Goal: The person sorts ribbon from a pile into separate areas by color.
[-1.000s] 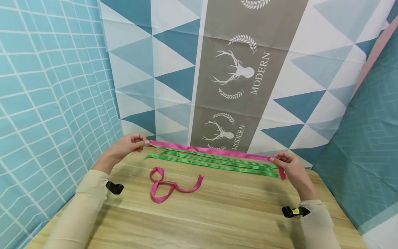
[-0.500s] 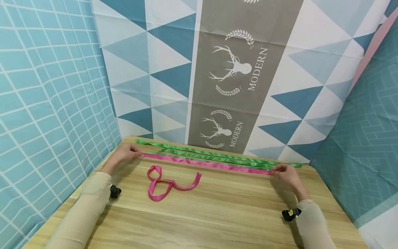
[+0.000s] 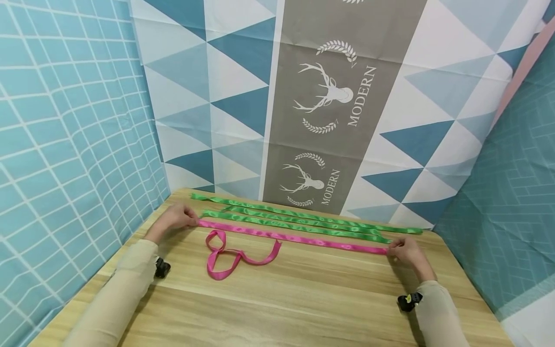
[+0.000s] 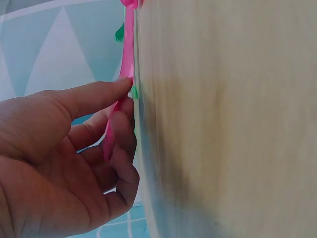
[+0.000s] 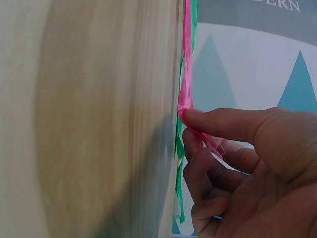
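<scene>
A pink ribbon [image 3: 295, 238] is stretched straight across the table, just in front of several green ribbons [image 3: 303, 215] laid roughly parallel. My left hand [image 3: 177, 218] pinches its left end between thumb and index finger; in the left wrist view a short pink tail hangs inside the curled fingers. At the other end my right hand [image 3: 406, 251] pinches the ribbon the same way, with a loose tip showing past the thumb in the right wrist view. Nearer me, a second pink ribbon [image 3: 220, 275] lies in loose loops, touched by neither hand.
The wooden table [image 3: 277, 308] ends at a patterned cloth backdrop [image 3: 236, 120] behind the ribbons. A blue checked cloth [image 3: 69, 144] hangs along the left side, and a teal cloth [image 3: 511, 202] along the right.
Both hands have brought the stretched pink ribbon toward me and lower, from over the back green ribbons to in front of them. The looped pink ribbon stays put.
</scene>
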The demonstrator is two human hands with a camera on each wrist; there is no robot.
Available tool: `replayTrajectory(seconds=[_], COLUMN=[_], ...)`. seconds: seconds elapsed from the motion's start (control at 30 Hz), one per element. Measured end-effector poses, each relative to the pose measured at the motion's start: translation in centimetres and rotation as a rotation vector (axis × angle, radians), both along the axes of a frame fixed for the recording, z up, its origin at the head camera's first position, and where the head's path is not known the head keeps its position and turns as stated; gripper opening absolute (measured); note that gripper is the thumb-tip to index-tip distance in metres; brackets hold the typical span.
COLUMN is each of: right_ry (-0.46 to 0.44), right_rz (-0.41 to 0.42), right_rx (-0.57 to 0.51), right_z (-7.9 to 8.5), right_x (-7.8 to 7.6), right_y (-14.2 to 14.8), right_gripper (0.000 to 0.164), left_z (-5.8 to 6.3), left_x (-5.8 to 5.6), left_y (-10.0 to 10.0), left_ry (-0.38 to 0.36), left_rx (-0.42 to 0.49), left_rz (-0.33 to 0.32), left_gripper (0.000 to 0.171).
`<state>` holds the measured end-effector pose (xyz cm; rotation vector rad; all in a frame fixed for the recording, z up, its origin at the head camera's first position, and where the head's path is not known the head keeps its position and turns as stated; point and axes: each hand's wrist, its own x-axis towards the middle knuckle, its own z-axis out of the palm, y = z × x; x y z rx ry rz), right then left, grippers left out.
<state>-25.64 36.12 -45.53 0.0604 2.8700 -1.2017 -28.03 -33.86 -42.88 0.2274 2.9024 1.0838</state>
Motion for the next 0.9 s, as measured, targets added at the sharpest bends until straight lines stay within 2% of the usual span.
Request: replayTrajectory(seconds=[0.17, 0.33, 0.5, 0.63, 0.77, 0.9], right_ry=[-0.009, -0.007, 0.077, 0.186, 0.303, 0.437], right_rz=[-0.036, -0.106, -0.175, -0.232, -0.214, -0.136], right_rx=[0.051, 0.097, 0.172, 0.185, 0.151, 0.129], right_z=[0.3, 1.9, 4.6, 6.8, 8.8, 10.5], right_x=[0.1, 0.9, 1.9, 2.9, 4.0, 5.2], right_y=[0.3, 0.2, -0.5, -1.9, -3.7, -5.9], right_gripper=[0.011, 0.022, 0.038, 0.041, 0.044, 0.044], left_z=[0.2, 0.9, 3.0, 5.2, 6.9, 7.3], left_x=[0.0, 0.2, 0.9, 1.8, 2.8, 3.6], left_y=[0.2, -0.3, -1.1, -0.1, 2.7, 6.4], left_ry=[-0.012, 0.014, 0.060, 0.130, 0.197, 0.199], left_rx=[0.005, -0.042, -0.082, -0.099, -0.121, -0.111], left_rz=[0.003, 0.008, 0.024, 0.011, -0.050, -0.241], left_gripper=[0.012, 0.020, 0.035, 0.036, 0.028, 0.021])
